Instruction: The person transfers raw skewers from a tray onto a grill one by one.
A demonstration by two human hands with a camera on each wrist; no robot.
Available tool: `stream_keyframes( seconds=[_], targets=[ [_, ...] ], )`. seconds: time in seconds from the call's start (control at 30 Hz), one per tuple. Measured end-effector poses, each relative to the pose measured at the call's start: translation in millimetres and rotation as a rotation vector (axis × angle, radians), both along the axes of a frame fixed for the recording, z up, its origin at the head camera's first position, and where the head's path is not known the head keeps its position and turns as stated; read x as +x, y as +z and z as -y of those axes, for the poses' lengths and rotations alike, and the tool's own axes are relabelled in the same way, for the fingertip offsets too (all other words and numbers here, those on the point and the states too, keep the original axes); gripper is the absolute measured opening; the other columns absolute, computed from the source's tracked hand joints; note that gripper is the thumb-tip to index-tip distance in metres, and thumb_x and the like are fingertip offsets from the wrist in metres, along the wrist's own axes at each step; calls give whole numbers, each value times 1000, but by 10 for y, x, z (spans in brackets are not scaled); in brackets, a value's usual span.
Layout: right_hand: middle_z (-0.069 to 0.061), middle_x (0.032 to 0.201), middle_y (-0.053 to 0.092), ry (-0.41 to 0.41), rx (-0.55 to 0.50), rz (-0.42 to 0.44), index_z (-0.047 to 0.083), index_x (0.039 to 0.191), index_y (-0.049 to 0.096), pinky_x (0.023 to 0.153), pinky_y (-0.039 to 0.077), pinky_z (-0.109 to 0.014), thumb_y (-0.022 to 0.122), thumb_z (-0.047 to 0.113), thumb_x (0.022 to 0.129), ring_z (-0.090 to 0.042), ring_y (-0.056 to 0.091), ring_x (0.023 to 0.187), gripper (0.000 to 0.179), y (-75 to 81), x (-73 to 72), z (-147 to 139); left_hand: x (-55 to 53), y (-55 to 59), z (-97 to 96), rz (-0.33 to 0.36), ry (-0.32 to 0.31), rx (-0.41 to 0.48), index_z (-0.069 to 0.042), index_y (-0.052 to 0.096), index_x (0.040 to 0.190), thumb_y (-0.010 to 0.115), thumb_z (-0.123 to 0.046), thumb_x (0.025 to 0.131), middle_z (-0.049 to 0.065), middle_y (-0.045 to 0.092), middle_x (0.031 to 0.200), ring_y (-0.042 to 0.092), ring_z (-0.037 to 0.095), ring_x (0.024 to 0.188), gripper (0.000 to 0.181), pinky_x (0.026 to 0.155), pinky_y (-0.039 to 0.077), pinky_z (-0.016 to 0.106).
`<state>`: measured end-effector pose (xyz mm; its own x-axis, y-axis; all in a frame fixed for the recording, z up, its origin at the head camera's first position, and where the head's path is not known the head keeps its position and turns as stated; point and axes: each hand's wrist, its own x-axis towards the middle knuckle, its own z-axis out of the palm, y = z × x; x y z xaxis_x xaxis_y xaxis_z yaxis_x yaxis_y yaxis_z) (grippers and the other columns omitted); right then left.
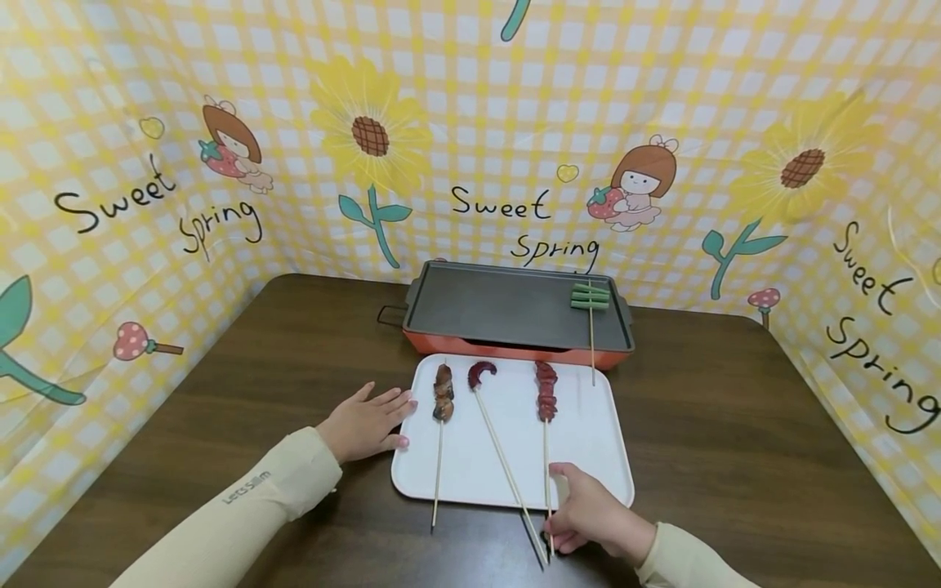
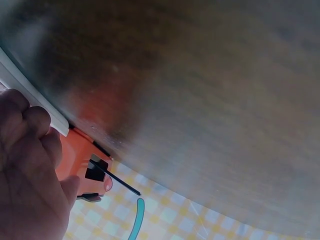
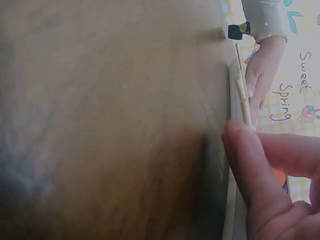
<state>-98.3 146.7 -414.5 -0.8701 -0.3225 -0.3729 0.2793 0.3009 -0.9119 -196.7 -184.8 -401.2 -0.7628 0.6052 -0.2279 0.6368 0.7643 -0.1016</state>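
Note:
In the head view, three skewers lie on a white tray (image 1: 500,482): one of browned pieces (image 1: 443,394), one with a curled dark-red piece (image 1: 483,373), and one of red meat (image 1: 546,390). Their sticks stick out over the tray's near edge. My right hand (image 1: 591,510) pinches the red meat skewer's stick low down, close to the end of the curled piece's stick. In the right wrist view, thumb and finger meet at a pale stick (image 3: 243,100). My left hand (image 1: 363,423) rests with straight fingers at the tray's left rim.
Behind the tray stands an orange-red grill (image 1: 515,351) with a dark griddle plate (image 1: 492,306) and a wire handle (image 1: 390,315) at its left. A green vegetable skewer (image 1: 590,297) lies on the plate's right side, its stick hanging over the front. Patterned cloth (image 1: 470,122) encloses the wooden table (image 1: 331,506).

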Motion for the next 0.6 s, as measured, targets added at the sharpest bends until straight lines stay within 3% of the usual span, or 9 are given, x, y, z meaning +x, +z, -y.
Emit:
stream_keyframes(
  seconds=[0.4,0.6],
  targets=[
    [-10,65,65,-57,-123,86,-13,141,15,50,51,-22,56,-18,73,-13,62,56,79,-46,0,-15,-2,-9,3,2,3,4,-5,43,144,47,-46,97,11,40,149,34,26,138,63,109,23,56],
    [-9,64,64,-71,-122,108,-13,143,17,49,52,-22,56,-20,75,-13,62,55,78,-40,10,-34,5,-11,-3,-18,-1,-11,-6,44,144,47,-47,97,10,41,149,35,25,138,63,109,23,55]
  ],
)
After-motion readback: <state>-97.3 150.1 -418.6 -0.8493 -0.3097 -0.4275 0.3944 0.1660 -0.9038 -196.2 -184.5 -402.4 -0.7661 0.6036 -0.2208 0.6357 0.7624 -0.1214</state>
